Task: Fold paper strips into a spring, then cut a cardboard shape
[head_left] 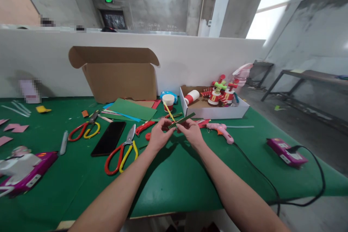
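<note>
Both hands meet above the green table mat. My left hand (160, 132) is closed, its thumb and fingers pinching the folded, zigzag end of a green paper strip (188, 117). Close beside it my right hand (191, 131) is also closed, pinching the same strip, whose straight tail points up and right. A thin yellow strip (169, 111) slants from the hands toward a red and white paper cup (168, 103) just behind. Near my left hand lie scissors (126, 148) with red and yellow handles and a red utility knife (144, 128). Fingers partly hide the folds.
A pink glue gun (221, 131) lies right of my hands, its cord running to a purple power strip (286, 152). Behind it a white box (217, 112) holds cup figures. Left are a phone (108, 139), more scissors (86, 127), green paper sheets (133, 108) and a cardboard box (122, 79).
</note>
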`<action>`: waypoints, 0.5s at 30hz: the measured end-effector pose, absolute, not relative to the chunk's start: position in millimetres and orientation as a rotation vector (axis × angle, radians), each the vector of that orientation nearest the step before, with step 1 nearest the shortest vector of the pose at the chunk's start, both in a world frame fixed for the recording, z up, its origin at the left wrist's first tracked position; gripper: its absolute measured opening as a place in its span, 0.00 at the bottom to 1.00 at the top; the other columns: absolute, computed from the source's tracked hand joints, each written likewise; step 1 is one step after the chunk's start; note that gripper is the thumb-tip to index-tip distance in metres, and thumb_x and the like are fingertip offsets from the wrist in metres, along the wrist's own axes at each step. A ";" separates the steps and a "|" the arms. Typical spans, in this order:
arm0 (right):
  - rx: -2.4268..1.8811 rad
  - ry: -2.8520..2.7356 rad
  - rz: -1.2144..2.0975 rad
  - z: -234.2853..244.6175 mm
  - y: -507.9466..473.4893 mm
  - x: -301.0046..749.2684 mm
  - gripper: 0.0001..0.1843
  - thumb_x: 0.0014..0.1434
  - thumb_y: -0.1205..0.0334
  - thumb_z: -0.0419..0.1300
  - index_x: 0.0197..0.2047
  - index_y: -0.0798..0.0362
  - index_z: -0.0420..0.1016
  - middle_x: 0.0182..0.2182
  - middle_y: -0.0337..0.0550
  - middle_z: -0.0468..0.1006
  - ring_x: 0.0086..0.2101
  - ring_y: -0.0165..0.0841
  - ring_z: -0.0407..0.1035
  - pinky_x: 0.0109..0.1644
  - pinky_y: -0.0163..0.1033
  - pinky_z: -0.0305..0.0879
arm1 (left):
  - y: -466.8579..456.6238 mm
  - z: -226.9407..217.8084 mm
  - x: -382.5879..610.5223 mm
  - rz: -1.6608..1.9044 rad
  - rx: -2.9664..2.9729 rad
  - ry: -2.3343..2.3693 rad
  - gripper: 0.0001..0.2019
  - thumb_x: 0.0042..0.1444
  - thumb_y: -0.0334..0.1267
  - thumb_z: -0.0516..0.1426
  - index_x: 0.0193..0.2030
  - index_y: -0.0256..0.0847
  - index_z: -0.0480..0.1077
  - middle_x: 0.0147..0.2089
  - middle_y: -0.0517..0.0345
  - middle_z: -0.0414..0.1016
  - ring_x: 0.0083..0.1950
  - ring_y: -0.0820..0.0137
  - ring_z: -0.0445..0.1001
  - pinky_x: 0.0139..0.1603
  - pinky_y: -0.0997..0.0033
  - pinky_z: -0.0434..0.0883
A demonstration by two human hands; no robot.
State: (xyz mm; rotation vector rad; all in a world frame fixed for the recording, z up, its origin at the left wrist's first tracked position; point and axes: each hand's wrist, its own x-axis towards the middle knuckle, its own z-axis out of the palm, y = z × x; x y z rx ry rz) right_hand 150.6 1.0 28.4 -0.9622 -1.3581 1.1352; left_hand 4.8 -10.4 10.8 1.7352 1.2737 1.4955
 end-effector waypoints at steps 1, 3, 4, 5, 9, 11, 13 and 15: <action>-0.958 -1.358 1.144 28.2 0.9 150.4 0.11 0.44 0.54 0.65 0.27 0.52 0.72 0.18 0.35 0.73 0.22 0.30 0.67 0.30 0.37 0.66 | -10.4 10.6 4.6 1.493 1.746 1.289 0.07 0.49 0.38 0.60 0.34 0.40 0.68 0.33 0.60 0.73 0.31 0.73 0.70 0.34 0.72 0.70; -0.961 -1.345 1.142 28.0 1.1 150.4 0.11 0.43 0.55 0.65 0.27 0.52 0.72 0.18 0.35 0.73 0.22 0.30 0.67 0.29 0.37 0.66 | -10.1 10.2 4.1 1.489 1.757 1.319 0.05 0.50 0.38 0.59 0.33 0.41 0.68 0.31 0.60 0.73 0.30 0.73 0.70 0.34 0.72 0.69; -0.968 -1.334 1.133 27.9 1.5 150.6 0.11 0.43 0.54 0.65 0.26 0.52 0.72 0.18 0.35 0.73 0.22 0.30 0.67 0.29 0.37 0.66 | -9.9 10.0 3.9 1.490 1.758 1.332 0.05 0.50 0.39 0.58 0.32 0.41 0.68 0.30 0.61 0.72 0.30 0.73 0.69 0.34 0.72 0.69; -0.975 -1.321 1.123 27.7 2.0 150.9 0.11 0.43 0.54 0.65 0.26 0.52 0.72 0.18 0.35 0.73 0.22 0.30 0.67 0.29 0.37 0.66 | -9.6 9.8 3.8 1.491 1.758 1.342 0.05 0.50 0.39 0.58 0.32 0.41 0.68 0.30 0.61 0.72 0.30 0.73 0.69 0.34 0.72 0.68; -0.985 -1.281 1.110 26.4 4.3 151.5 0.12 0.42 0.53 0.66 0.25 0.51 0.71 0.18 0.35 0.73 0.22 0.31 0.67 0.28 0.37 0.66 | -9.2 10.0 4.2 1.499 1.740 1.363 0.06 0.50 0.40 0.58 0.31 0.41 0.67 0.28 0.62 0.72 0.28 0.74 0.68 0.32 0.73 0.67; -0.990 -1.277 1.109 25.8 5.1 151.5 0.12 0.42 0.53 0.66 0.25 0.51 0.71 0.18 0.35 0.73 0.22 0.31 0.67 0.28 0.37 0.66 | -9.4 10.8 4.8 1.501 1.725 1.366 0.06 0.49 0.41 0.58 0.30 0.41 0.67 0.27 0.63 0.71 0.27 0.74 0.67 0.30 0.74 0.66; -0.999 -1.272 1.110 25.6 5.4 151.5 0.13 0.41 0.52 0.66 0.25 0.51 0.71 0.18 0.35 0.73 0.22 0.31 0.68 0.28 0.37 0.66 | -9.8 11.7 5.2 1.502 1.715 1.370 0.06 0.49 0.41 0.58 0.30 0.41 0.67 0.27 0.63 0.71 0.26 0.75 0.67 0.29 0.75 0.66; -0.997 -1.260 1.116 25.8 5.5 151.6 0.13 0.41 0.52 0.66 0.25 0.51 0.71 0.18 0.35 0.73 0.22 0.31 0.68 0.29 0.37 0.66 | -10.0 12.5 5.4 1.498 1.708 1.368 0.07 0.49 0.41 0.58 0.30 0.41 0.68 0.27 0.63 0.71 0.26 0.74 0.67 0.29 0.75 0.66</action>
